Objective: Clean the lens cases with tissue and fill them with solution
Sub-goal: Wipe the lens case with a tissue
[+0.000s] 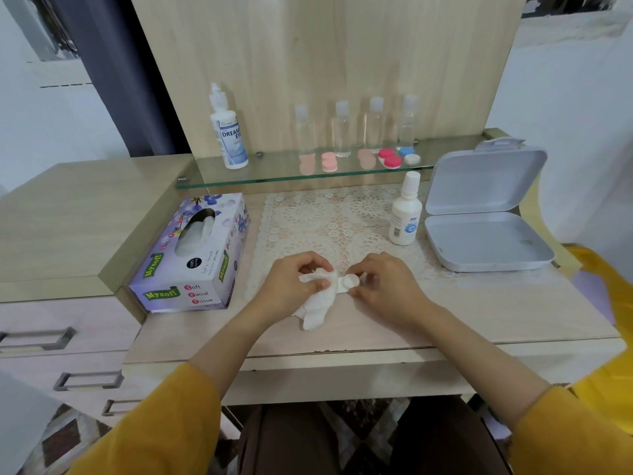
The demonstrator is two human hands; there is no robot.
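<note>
Head view: one white plastic lens case (348, 282) lies at the near edge of the lace mat (329, 221), front centre of the desk, between both hands; whether it rests on the mat cannot be told. Its right well is round, smooth and uncapped. Its left end is covered by a crumpled white tissue (317, 305).

The left hand (294, 284) has its fingers curled, thumb pressing the tissue onto the case. The right hand (388, 287) pinches the case's right end between thumb and fingertips.

On the glass shelf (274, 169) — five further lens cases (390, 158) in pale pink, pink, red and blue-white, four clear capped bottles (342, 132), one large white solution bottle (228, 135).

On the desk — one small white bottle (405, 214), one cardboard tissue box (191, 258), one grey hinged plastic box (486, 217), lid up.
</note>
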